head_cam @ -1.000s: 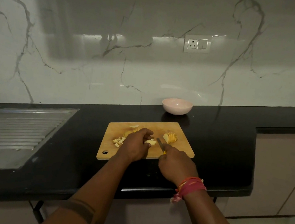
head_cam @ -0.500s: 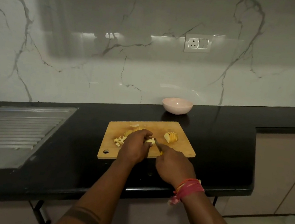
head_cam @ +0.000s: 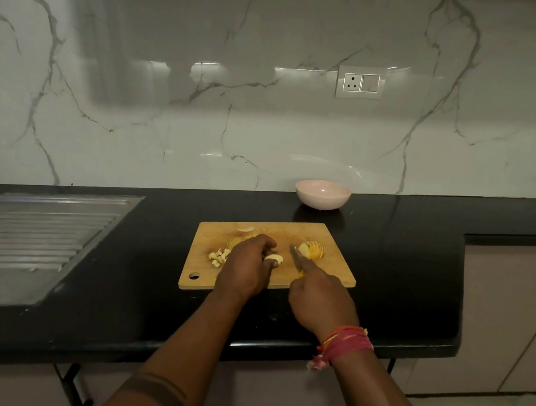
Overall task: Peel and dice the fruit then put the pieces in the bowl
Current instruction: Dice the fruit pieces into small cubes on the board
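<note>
Dicing is what we are judging to be the step in hand: our left hand (head_cam: 245, 268) is pinching a pale fruit piece (head_cam: 274, 258) against the wooden cutting board (head_cam: 326, 269), its grip curled round the piece, while our right hand (head_cam: 320, 296) is wrapping its grip round the yellow handle of the knife (head_cam: 297, 256), blade angling up and away just right of the pinched piece. To do it well, we are thinking the left fingertips should be tucking back from the edge, and the blade should be coming down in even, straight cuts, since the peeled flesh is probably slick. Left of the holding grip, small cream cubes, the diced pieces (head_cam: 218, 257), are lying in a loose heap; beyond the knife grip a fanned, sliced fruit chunk (head_cam: 312, 250) is showing yellow-red skin edges. Well beyond both grips, the smooth, round pink bowl (head_cam: 322, 195) is sitting on the glossy black counter (head_cam: 407, 256), seemingly unfilled.
</note>
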`<action>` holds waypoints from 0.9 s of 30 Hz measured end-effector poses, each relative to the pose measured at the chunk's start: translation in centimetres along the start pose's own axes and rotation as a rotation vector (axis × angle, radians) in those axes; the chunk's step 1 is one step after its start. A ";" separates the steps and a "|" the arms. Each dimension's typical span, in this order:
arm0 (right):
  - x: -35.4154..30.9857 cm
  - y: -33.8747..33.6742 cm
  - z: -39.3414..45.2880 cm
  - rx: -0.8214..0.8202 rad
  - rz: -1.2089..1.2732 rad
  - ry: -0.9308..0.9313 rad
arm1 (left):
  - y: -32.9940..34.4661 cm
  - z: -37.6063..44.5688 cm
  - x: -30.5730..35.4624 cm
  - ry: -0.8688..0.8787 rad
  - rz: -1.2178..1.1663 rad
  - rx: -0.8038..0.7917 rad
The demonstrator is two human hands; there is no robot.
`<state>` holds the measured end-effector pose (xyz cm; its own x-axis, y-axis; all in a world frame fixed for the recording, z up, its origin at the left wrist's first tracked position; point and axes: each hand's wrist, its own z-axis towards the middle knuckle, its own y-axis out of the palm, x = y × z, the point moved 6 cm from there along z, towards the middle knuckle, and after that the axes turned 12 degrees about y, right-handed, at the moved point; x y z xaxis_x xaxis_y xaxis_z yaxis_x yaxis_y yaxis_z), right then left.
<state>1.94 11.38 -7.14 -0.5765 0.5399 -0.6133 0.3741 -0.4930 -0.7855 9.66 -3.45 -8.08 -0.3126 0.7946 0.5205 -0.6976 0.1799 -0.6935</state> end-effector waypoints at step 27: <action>-0.3 0.9 0.0 -0.019 -0.061 -0.028 | 0.0 0.1 -0.2 0.029 0.115 -0.086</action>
<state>2.42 10.81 -7.68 -0.6185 0.5493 -0.5619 0.3510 -0.4467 -0.8230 9.69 -3.68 -8.11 -0.3679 0.8288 0.4217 -0.6000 0.1349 -0.7885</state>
